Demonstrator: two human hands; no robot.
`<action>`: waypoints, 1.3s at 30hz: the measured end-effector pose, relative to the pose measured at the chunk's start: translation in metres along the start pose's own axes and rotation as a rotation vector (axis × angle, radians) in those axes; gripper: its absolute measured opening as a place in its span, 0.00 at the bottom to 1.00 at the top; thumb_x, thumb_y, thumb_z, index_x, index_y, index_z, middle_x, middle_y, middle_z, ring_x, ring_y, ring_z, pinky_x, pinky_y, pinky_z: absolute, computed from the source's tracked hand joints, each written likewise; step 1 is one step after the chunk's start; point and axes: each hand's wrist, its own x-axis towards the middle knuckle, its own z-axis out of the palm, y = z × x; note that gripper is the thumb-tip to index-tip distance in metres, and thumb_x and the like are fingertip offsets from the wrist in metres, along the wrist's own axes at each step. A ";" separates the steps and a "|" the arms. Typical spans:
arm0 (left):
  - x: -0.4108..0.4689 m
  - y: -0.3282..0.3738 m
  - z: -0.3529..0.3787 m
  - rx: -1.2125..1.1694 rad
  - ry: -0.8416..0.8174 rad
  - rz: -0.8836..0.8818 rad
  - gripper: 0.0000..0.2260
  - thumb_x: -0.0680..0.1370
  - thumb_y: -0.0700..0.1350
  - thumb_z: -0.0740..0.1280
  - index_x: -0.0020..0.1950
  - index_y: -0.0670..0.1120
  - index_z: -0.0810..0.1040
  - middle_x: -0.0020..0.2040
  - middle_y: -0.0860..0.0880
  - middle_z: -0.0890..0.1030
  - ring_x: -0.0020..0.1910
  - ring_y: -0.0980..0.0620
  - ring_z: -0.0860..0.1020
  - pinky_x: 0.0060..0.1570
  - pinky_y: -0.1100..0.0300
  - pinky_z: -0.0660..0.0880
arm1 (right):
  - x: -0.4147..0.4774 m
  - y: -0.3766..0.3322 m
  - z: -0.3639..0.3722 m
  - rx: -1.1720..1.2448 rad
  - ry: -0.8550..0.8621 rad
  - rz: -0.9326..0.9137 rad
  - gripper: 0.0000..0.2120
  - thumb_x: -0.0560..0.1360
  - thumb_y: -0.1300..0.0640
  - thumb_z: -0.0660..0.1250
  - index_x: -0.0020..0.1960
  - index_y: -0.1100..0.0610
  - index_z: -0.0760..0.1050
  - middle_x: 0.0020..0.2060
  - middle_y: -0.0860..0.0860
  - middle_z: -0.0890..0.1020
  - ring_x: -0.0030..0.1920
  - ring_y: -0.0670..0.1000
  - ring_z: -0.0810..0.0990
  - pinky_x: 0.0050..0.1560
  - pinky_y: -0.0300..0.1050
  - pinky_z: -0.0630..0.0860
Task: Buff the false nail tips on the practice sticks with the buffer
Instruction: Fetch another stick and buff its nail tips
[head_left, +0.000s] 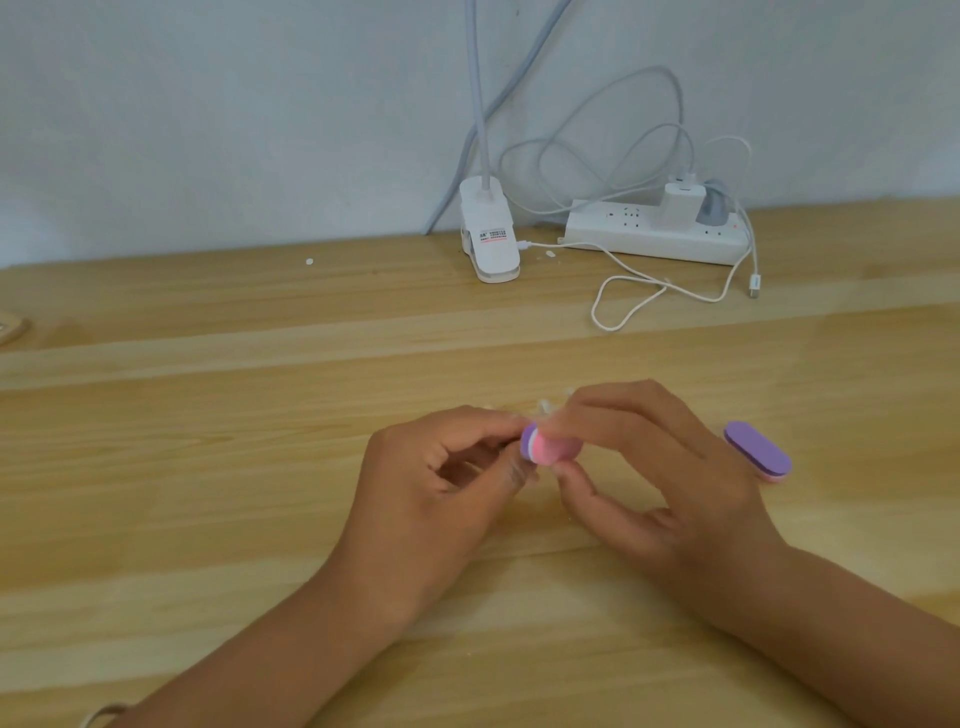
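Pink-and-purple buffer (543, 448) sits pinched in the right hand's (670, 483) grip, thumb beneath, so its face can meet whatever the left hand's (441, 478) grip pinches just beside it. That looks like a practice stick (544, 406), but it is too blurred to be sure. Right of the buffer, a spare buffer (757, 451) lies on the bench (208, 519), within reach. Far beyond the buffer stand a lamp clip (488, 244) and a power strip (623, 236).

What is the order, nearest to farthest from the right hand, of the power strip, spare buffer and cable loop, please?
1. Spare buffer, just right of the right hand.
2. Cable loop, mid-table behind it.
3. Power strip, by the wall.
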 end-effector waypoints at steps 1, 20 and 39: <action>0.000 -0.001 0.000 0.002 0.007 0.002 0.04 0.74 0.44 0.74 0.47 0.50 0.86 0.38 0.51 0.85 0.37 0.54 0.83 0.35 0.64 0.77 | 0.000 0.001 0.000 -0.024 -0.010 0.010 0.07 0.74 0.68 0.69 0.50 0.63 0.82 0.46 0.54 0.81 0.47 0.53 0.81 0.52 0.44 0.77; -0.003 0.002 -0.002 0.545 0.056 0.270 0.05 0.76 0.47 0.69 0.47 0.50 0.84 0.35 0.56 0.81 0.31 0.56 0.79 0.31 0.58 0.75 | 0.000 0.003 -0.001 0.023 -0.014 0.019 0.08 0.73 0.69 0.70 0.53 0.64 0.81 0.46 0.53 0.80 0.49 0.52 0.80 0.55 0.42 0.75; -0.002 0.000 -0.001 0.430 0.066 0.301 0.04 0.73 0.42 0.72 0.46 0.49 0.86 0.43 0.58 0.82 0.40 0.59 0.80 0.34 0.61 0.75 | 0.001 0.002 -0.002 0.092 -0.049 0.064 0.10 0.74 0.70 0.67 0.54 0.64 0.80 0.50 0.53 0.81 0.53 0.49 0.80 0.58 0.38 0.74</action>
